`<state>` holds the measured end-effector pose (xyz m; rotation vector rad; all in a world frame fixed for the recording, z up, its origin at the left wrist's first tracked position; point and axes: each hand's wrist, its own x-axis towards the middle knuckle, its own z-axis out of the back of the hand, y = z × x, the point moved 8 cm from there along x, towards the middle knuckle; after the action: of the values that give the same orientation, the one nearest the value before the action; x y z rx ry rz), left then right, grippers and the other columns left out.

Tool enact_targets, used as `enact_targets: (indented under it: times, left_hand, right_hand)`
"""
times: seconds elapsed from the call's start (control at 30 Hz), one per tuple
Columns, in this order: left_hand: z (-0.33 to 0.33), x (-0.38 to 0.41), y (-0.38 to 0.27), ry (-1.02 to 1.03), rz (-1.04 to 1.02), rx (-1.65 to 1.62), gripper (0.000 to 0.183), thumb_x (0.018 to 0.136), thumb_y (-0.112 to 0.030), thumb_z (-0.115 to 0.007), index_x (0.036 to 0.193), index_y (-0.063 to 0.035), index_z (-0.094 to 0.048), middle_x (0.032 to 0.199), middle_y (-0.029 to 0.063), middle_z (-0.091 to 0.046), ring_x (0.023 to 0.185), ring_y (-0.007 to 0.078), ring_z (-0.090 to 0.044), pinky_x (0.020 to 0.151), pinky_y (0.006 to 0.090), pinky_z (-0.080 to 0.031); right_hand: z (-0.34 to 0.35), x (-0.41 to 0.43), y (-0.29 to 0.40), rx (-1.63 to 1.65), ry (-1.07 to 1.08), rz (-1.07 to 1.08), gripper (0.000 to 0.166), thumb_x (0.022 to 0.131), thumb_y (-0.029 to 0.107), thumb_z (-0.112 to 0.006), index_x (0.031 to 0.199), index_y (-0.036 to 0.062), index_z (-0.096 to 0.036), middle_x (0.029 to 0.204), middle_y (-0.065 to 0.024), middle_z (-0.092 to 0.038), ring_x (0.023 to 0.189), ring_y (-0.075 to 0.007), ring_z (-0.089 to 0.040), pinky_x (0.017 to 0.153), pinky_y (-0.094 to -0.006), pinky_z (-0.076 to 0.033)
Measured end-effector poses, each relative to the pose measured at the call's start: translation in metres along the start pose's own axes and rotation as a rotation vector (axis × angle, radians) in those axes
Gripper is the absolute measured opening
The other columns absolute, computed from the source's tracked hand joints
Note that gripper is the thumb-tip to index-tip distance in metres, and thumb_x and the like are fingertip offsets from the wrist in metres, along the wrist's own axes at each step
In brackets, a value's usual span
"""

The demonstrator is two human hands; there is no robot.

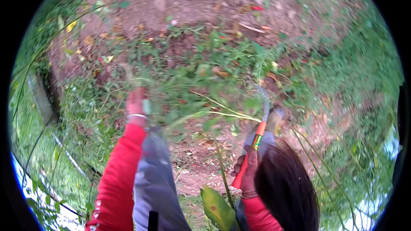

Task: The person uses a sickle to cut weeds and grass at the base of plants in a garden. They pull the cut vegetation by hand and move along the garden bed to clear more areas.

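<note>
My right hand (249, 170) grips a small sickle (257, 138) by its orange handle, which has a green and gold band. The blade points forward into the weeds, its curved tip blurred. Pale green stems (232, 114) reach across from the left to where the blade meets the handle. To the left, my left hand (136, 104), with a silver bangle at the wrist, reaches down among green weeds (176, 86). Blur hides its fingers and whether they hold anything. Both arms wear red sleeves (117, 176).
Long dark hair (285, 186) hangs beside my right forearm and covers part of it. A large yellow-green leaf (218, 210) rises on a stem between my grey-trousered legs (157, 179). Bare reddish soil (199, 9) with fallen petals lies ahead. A grey post or slab (41, 96) stands left.
</note>
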<state>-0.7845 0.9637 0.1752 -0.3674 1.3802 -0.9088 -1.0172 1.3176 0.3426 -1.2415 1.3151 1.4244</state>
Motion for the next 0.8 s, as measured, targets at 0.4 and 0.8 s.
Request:
enact_targets:
  times: [0.4,0.8]
  left_hand:
    - [-0.314,-0.201,-0.04,1.299,-1.284,1.342,0.022,0.071,-0.022,-0.052,0.092,-0.0168,-0.056,0.093,0.004,-0.052,0.088,0.0216,-0.051,0.07,0.0359,-0.041]
    - [-0.504,-0.09,0.166,-1.531,2.117,-3.204,0.042,0.091,-0.038,-0.034,0.129,-0.0216,-0.039,0.139,0.0119,-0.034,0.119,0.0313,-0.043,0.094,0.0433,-0.04]
  right_hand:
    - [0.09,0.038,0.06,0.381,-0.211,0.155,0.046,0.086,0.047,-0.054,0.111,0.0099,-0.044,0.072,0.0015,-0.046,0.055,-0.0093,-0.044,0.048,-0.0237,-0.041]
    - [0.082,-0.014,0.077,0.511,0.022,-0.28,0.039,0.091,0.042,-0.045,0.118,0.0137,-0.045,0.072,-0.0012,-0.05,0.056,-0.0143,-0.049,0.045,-0.0296,-0.042]
